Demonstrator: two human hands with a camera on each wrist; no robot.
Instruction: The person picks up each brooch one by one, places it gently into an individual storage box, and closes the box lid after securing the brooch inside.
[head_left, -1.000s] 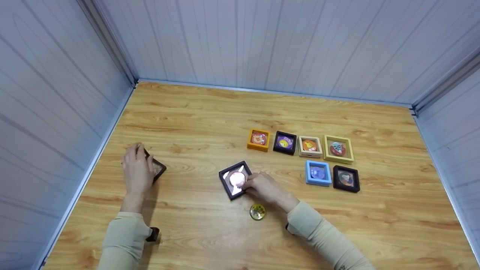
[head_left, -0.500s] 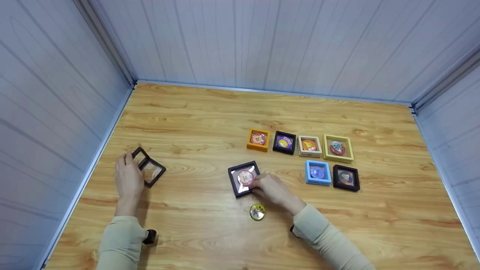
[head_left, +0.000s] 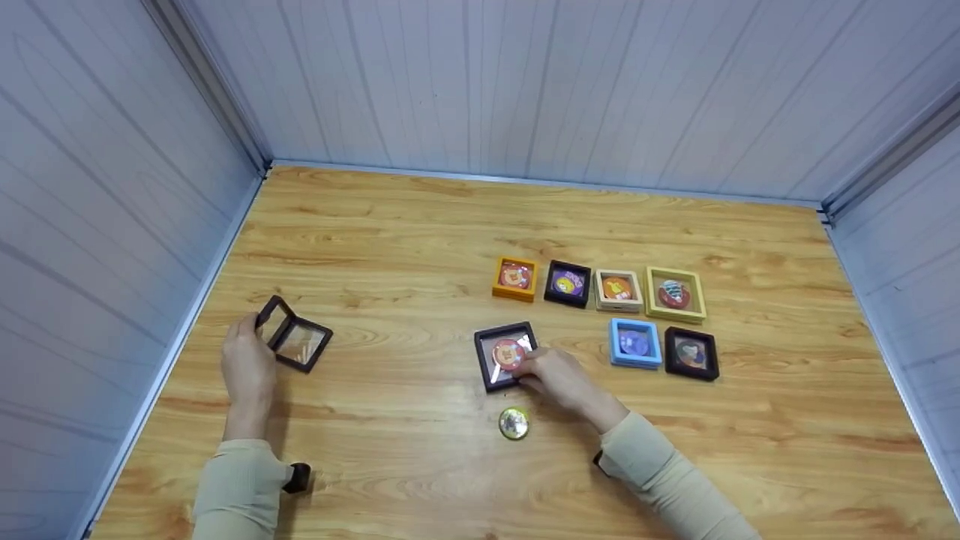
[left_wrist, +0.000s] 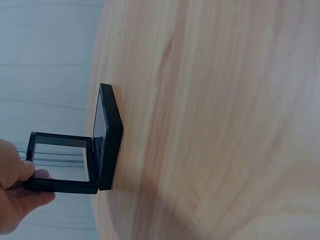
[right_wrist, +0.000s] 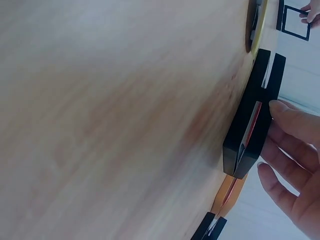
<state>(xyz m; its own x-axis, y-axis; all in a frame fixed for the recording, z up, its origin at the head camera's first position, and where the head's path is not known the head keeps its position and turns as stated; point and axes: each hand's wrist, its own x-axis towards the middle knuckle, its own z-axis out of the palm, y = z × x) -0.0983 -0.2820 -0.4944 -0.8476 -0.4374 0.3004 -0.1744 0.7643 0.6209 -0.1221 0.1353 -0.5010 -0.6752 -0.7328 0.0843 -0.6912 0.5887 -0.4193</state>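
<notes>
On the left, a hinged black display frame (head_left: 302,343) with clear film lies unfolded, one half flat on the table and the other raised. My left hand (head_left: 251,367) pinches the raised half by its outer edge, thumb and fingers on either side in the left wrist view. Near the middle is a folded black display frame (head_left: 486,361) with a round red badge (head_left: 509,354) under its film. My right hand (head_left: 561,381) grips its right edge; the right wrist view shows the thumb (right_wrist: 287,112) on the rim. A round yellow-green badge (head_left: 514,424) lies just in front of this frame.
Beyond the right hand, an orange frame (head_left: 515,279), a black frame (head_left: 568,283), a cream frame (head_left: 619,290) and a yellow frame (head_left: 675,294) form a row. Nearer are a blue frame (head_left: 635,343) and another black frame (head_left: 691,352). Panel walls (head_left: 420,90) border the table.
The right hand has moved right, carrying the black frame with the red badge. The left hand has shifted left and the left frame's upper half has swung wider apart.
</notes>
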